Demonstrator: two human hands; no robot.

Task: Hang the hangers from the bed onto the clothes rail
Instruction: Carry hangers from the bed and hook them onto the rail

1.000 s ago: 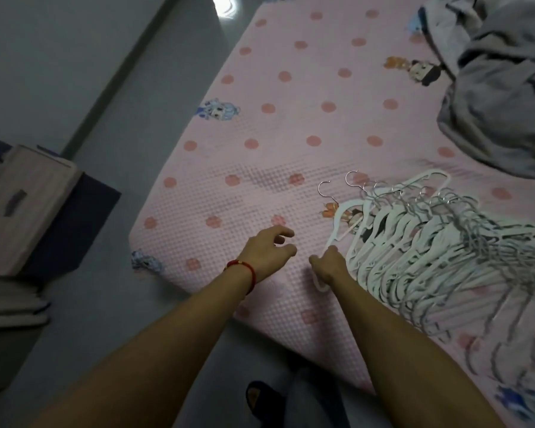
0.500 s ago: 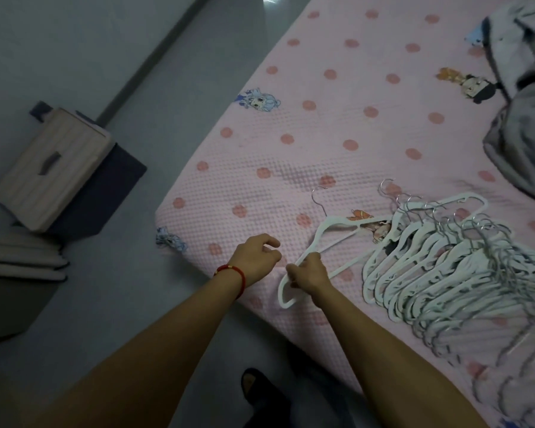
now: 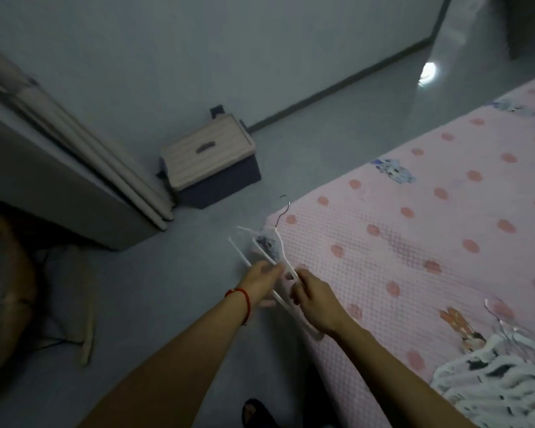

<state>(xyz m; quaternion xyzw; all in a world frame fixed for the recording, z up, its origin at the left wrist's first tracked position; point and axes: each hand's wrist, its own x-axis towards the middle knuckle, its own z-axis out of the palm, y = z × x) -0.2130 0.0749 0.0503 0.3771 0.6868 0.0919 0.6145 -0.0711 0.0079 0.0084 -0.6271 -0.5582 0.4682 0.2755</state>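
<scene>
The bed (image 3: 445, 242), under its pink dotted cover, filled the right side of the view, and the heap of white hangers (image 3: 504, 375) lay on it at the lower right corner — by the look of it nearly the whole lot was yet to be moved. No clothes rail showed anywhere in the view, so nothing could be counted as hung. On the floor beyond the bed's corner stood a lidded storage box (image 3: 210, 162). Just off that corner, one white hanger (image 3: 278, 261) was held clear of the cover, its wire hook pointing away from the person. The right hand (image 3: 317, 299) gripped its near end; the left hand (image 3: 261, 278) had its fingers on an arm of it, though how firmly they held I could not tell.
</scene>
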